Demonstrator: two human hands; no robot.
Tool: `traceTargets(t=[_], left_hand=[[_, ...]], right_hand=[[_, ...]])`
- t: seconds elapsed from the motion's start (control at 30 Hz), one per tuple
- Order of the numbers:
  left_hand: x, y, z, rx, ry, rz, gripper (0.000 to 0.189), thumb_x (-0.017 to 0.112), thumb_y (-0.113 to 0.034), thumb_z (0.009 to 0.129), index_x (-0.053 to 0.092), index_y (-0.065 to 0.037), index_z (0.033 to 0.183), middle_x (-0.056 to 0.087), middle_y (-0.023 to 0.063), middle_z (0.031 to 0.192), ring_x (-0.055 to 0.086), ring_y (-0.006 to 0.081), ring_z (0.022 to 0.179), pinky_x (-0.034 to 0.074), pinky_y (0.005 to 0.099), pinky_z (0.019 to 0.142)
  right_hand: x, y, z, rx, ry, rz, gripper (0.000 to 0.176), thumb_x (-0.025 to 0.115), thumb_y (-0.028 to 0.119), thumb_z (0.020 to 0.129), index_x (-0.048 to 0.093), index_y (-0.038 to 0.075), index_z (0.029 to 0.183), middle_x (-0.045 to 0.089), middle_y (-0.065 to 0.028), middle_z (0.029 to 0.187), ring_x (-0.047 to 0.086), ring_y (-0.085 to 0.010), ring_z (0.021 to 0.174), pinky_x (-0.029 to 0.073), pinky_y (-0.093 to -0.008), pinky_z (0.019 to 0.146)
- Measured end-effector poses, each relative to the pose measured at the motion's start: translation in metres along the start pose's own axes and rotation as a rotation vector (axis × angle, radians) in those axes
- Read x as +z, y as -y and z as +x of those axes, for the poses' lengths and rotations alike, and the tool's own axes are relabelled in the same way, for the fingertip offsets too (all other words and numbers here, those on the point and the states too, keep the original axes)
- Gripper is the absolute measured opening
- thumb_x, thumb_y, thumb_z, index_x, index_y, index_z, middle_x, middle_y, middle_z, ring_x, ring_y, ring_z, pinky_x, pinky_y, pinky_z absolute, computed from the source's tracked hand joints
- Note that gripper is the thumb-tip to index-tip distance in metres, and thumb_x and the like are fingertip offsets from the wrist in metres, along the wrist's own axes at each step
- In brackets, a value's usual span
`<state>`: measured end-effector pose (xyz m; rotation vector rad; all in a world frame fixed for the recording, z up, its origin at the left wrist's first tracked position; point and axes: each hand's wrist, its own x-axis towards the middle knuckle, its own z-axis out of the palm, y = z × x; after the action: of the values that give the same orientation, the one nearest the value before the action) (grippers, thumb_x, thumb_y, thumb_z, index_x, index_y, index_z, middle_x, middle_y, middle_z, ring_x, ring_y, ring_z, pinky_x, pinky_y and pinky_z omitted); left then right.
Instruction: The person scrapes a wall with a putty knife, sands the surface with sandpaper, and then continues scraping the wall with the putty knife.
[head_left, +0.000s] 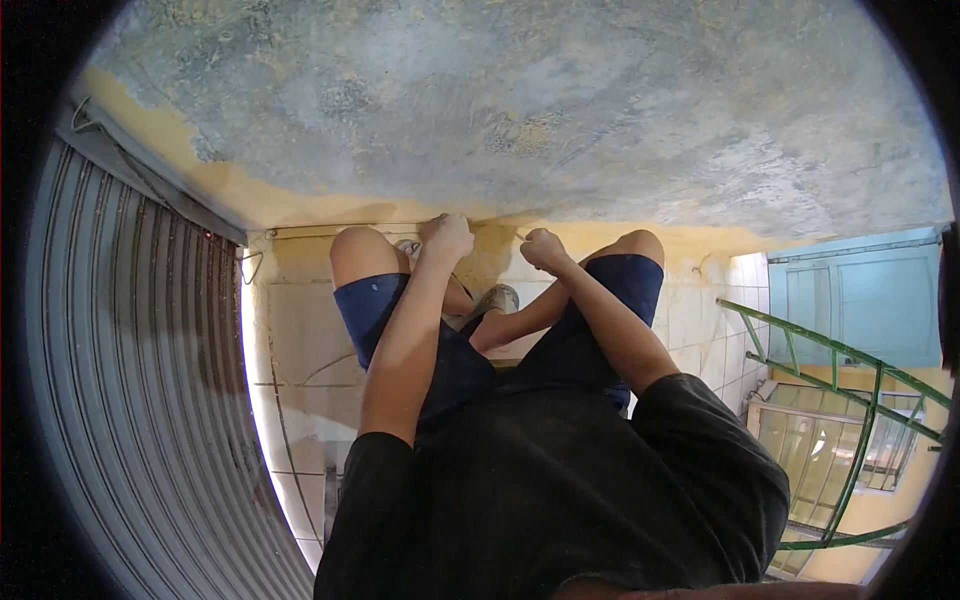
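Both my hands are held low in front of the foot of the wall, between my raised knees. My left hand [447,238] is closed, its knuckles close to the wall's lower edge. A little to the right, my right hand [543,250] is also closed, fingers pinched together, and a small thin pale tip sticks out on its left side. What either hand holds is too small and hidden to name. A thin dark line [340,226] runs along the wall's base towards my left hand. Below the hands is a shoe [500,298] on my foot.
The wall [520,110] ahead has patchy grey over yellow. A ribbed metal shutter [150,370] stands on the left. Pale floor tiles [300,340] lie around me. At the right are a green metal ladder [850,395], a light blue door [860,305] and a barred window [830,440].
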<state>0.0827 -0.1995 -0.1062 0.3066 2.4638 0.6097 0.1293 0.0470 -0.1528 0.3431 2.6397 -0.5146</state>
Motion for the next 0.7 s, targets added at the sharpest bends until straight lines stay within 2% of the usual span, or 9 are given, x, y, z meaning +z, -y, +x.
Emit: traceTargets(t=[0.07, 0.13, 0.27, 0.33, 0.43, 0.5, 0.6, 0.63, 0.7], left_hand=[[-0.016, -0.005, -0.021, -0.045, 0.023, 0.078, 0.045, 0.063, -0.038, 0.085, 0.064, -0.004, 0.113, 0.063, 0.0183, 0.117, 0.062, 0.0340, 0.107, 0.051, 0.0429, 0.087], [-0.014, -0.002, -0.025, -0.065, 0.002, 0.081, 0.038, 0.062, -0.034, 0.084, 0.067, -0.005, 0.109, 0.065, 0.0171, 0.114, 0.063, 0.0317, 0.105, 0.051, 0.0410, 0.087], [0.005, 0.013, -0.018, -0.106, -0.052, 0.075, 0.031, 0.061, -0.026, 0.082, 0.070, -0.006, 0.104, 0.067, 0.0162, 0.110, 0.065, 0.0297, 0.103, 0.051, 0.0398, 0.087], [0.017, 0.020, -0.002, -0.102, -0.050, 0.084, 0.033, 0.061, -0.025, 0.080, 0.069, -0.005, 0.105, 0.067, 0.0181, 0.110, 0.065, 0.0303, 0.102, 0.052, 0.0398, 0.084], [0.026, 0.007, -0.005, -0.045, 0.111, -0.040, 0.036, 0.062, -0.032, 0.082, 0.070, -0.002, 0.102, 0.067, 0.0210, 0.105, 0.066, 0.0306, 0.101, 0.053, 0.0423, 0.081], [0.045, -0.009, -0.005, -0.225, 0.339, -0.406, 0.058, 0.054, -0.052, 0.090, 0.061, 0.002, 0.110, 0.064, 0.0223, 0.109, 0.067, 0.0304, 0.088, 0.057, 0.0427, 0.066], [0.096, -0.037, 0.002, -0.357, 0.307, -0.881, 0.068, 0.046, -0.061, 0.091, 0.058, 0.002, 0.113, 0.065, 0.0187, 0.107, 0.067, 0.0295, 0.083, 0.056, 0.0433, 0.065], [0.107, -0.052, -0.002, -0.365, 0.310, -0.867, 0.068, 0.046, -0.061, 0.091, 0.058, 0.002, 0.113, 0.065, 0.0187, 0.107, 0.067, 0.0295, 0.083, 0.056, 0.0433, 0.065], [0.123, -0.081, -0.003, -0.447, 0.275, -1.323, 0.062, 0.039, -0.060, 0.094, 0.055, -0.002, 0.109, 0.065, 0.0145, 0.097, 0.065, 0.0283, 0.080, 0.053, 0.0455, 0.066]], right_hand=[[0.008, -0.004, 0.006, -0.066, -0.104, -0.132, 0.042, 0.052, 0.027, 0.082, 0.065, -0.012, 0.090, 0.064, -0.0264, 0.070, 0.068, -0.0320, 0.062, 0.054, -0.0399, 0.068], [0.009, 0.008, -0.007, 0.257, -0.101, 0.298, 0.043, 0.055, 0.030, 0.082, 0.064, -0.011, 0.076, 0.064, -0.0211, 0.067, 0.064, -0.0291, 0.056, 0.052, -0.0405, 0.059], [0.039, 0.005, -0.011, 0.401, -0.108, 0.673, 0.041, 0.059, 0.030, 0.083, 0.061, -0.010, 0.075, 0.061, -0.0159, 0.067, 0.056, -0.0254, 0.050, 0.046, -0.0393, 0.048], [0.055, -0.002, -0.009, 0.345, -0.111, 0.903, 0.026, 0.058, 0.021, 0.083, 0.057, -0.004, 0.076, 0.057, -0.0141, 0.067, 0.052, -0.0209, 0.049, 0.042, -0.0337, 0.041], [0.054, -0.001, -0.026, 0.392, 0.036, 1.095, 0.025, 0.059, 0.020, 0.086, 0.055, -0.002, 0.077, 0.055, -0.0122, 0.068, 0.045, -0.0158, 0.046, 0.034, -0.0293, 0.038], [0.047, -0.001, -0.036, 0.411, 0.127, 1.150, 0.025, 0.059, 0.022, 0.087, 0.054, 0.000, 0.075, 0.054, -0.0105, 0.066, 0.042, -0.0142, 0.045, 0.032, -0.0285, 0.037], [0.036, 0.002, -0.037, 0.423, 0.095, 1.107, 0.025, 0.058, 0.023, 0.089, 0.055, 0.002, 0.075, 0.053, -0.0086, 0.065, 0.039, -0.0131, 0.043, 0.028, -0.0280, 0.036], [0.033, -0.001, -0.035, 0.392, 0.066, 1.165, 0.024, 0.057, 0.022, 0.086, 0.055, 0.001, 0.074, 0.054, -0.0103, 0.063, 0.044, -0.0154, 0.046, 0.032, -0.0305, 0.039], [0.028, -0.001, -0.030, 0.340, 0.047, 1.263, 0.026, 0.056, 0.023, 0.084, 0.058, -0.002, 0.077, 0.057, -0.0135, 0.066, 0.053, -0.0217, 0.054, 0.041, -0.0373, 0.047]])
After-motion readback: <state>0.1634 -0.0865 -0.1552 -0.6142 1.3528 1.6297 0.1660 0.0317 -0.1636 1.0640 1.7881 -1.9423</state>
